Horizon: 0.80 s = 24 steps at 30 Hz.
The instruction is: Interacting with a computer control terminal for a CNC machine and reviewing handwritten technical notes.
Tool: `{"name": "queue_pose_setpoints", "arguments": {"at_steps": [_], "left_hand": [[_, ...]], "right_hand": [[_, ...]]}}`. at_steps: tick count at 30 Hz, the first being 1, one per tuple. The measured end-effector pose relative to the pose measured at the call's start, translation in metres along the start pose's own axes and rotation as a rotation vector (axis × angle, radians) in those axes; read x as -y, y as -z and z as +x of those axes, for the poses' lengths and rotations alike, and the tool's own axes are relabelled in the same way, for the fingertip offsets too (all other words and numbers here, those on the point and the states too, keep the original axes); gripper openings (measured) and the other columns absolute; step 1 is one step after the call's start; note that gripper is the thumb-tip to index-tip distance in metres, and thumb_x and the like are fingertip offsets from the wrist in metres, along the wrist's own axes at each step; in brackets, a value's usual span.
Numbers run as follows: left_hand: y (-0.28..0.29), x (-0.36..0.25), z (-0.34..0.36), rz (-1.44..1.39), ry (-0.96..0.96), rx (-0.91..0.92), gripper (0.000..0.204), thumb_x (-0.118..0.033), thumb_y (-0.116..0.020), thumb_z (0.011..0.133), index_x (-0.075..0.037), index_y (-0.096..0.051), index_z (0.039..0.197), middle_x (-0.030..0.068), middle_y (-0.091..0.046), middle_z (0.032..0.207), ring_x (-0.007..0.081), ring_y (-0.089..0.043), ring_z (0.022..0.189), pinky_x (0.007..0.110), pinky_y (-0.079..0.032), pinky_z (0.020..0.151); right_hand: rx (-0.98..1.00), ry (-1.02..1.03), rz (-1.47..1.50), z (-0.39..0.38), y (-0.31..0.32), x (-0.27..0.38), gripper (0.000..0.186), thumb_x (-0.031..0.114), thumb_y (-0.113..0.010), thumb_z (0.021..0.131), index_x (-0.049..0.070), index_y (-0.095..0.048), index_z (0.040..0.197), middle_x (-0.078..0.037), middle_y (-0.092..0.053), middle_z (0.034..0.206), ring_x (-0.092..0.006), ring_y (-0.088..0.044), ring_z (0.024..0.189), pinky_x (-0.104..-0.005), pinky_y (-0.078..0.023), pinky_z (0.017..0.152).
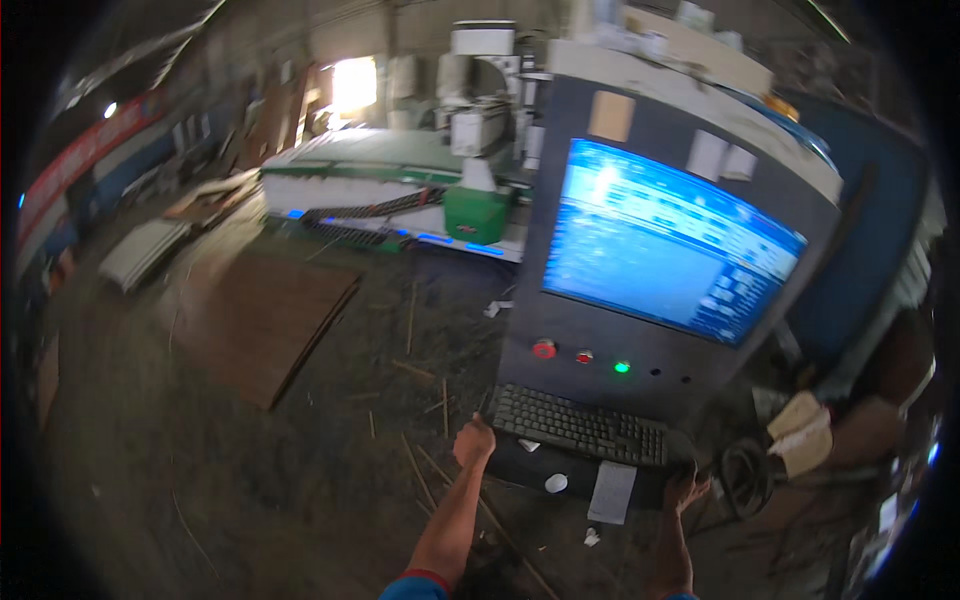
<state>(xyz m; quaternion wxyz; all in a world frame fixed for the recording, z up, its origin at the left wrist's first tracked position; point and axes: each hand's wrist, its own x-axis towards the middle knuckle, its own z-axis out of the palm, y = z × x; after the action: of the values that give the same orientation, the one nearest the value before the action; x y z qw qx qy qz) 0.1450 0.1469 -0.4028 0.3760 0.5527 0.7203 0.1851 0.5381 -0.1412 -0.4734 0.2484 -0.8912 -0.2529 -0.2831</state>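
A black keyboard (580,425) lies on a dark pull-out tray (535,467) at the front of a grey control cabinet (520,340). My left hand (474,443) is closed at the tray's left edge, beside the keyboard. At the opposite end, my right hand (684,491) grips the tray's right edge; its fingers are partly hidden and blurred. On the tray's front part are a white paper sheet (612,492) and a small round white piece (556,483). Above the keyboard, the cabinet's screen (675,240) glows blue.
Red buttons (544,349) and a lit green button (622,367) sit below the screen. A green and white machine (390,155) stands behind to the left. Brown boards (265,320) and thin wooden strips (410,470) lie on the floor. Dark coiled hose (745,480) is near my right hand.
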Motion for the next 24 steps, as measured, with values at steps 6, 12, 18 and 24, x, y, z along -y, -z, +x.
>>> {"name": "queue_pose_setpoints", "arguments": {"at_steps": [6, 12, 18, 24], "left_hand": [[0.015, 0.011, 0.005, -0.111, 0.051, 0.063, 0.06, -0.043, -0.029, 0.102, 0.002, -0.069, 0.105, 0.0257, -0.067, 0.106, 0.0425, -0.064, 0.103, 0.052, -0.049, 0.09], [0.023, 0.018, 0.0, -0.141, -0.023, 0.004, 0.06, -0.041, -0.028, 0.102, 0.002, -0.07, 0.097, 0.0278, -0.068, 0.096, 0.0429, -0.066, 0.095, 0.051, -0.05, 0.087], [0.022, 0.015, 0.001, -0.137, -0.021, 0.002, 0.06, -0.041, -0.027, 0.102, 0.0, -0.07, 0.094, 0.0254, -0.069, 0.093, 0.0419, -0.067, 0.092, 0.051, -0.051, 0.084], [0.015, 0.013, 0.003, -0.122, -0.032, 0.019, 0.058, -0.041, -0.028, 0.102, 0.0, -0.069, 0.096, 0.0244, -0.069, 0.092, 0.0412, -0.067, 0.089, 0.051, -0.051, 0.082]], "right_hand": [[0.186, -0.041, -0.053, 0.004, 0.001, 0.01, 0.045, 0.025, -0.06, 0.089, 0.012, -0.055, 0.132, -0.026, -0.052, 0.129, -0.048, -0.031, 0.13, -0.0613, -0.027, 0.108], [0.166, -0.003, -0.068, 0.003, -0.021, -0.008, 0.051, 0.018, -0.064, 0.083, 0.013, -0.056, 0.132, -0.024, -0.05, 0.126, -0.0421, -0.039, 0.117, -0.0579, -0.034, 0.095], [0.21, -0.021, -0.036, 0.006, -0.024, -0.013, 0.057, 0.019, -0.066, 0.08, 0.018, -0.053, 0.136, -0.028, -0.039, 0.129, -0.0418, -0.04, 0.112, -0.0568, -0.035, 0.092], [0.282, -0.134, -0.055, 0.014, -0.023, -0.016, 0.061, 0.019, -0.065, 0.081, 0.017, -0.049, 0.139, -0.03, -0.035, 0.136, -0.0477, -0.033, 0.127, -0.0612, -0.033, 0.1]]}}
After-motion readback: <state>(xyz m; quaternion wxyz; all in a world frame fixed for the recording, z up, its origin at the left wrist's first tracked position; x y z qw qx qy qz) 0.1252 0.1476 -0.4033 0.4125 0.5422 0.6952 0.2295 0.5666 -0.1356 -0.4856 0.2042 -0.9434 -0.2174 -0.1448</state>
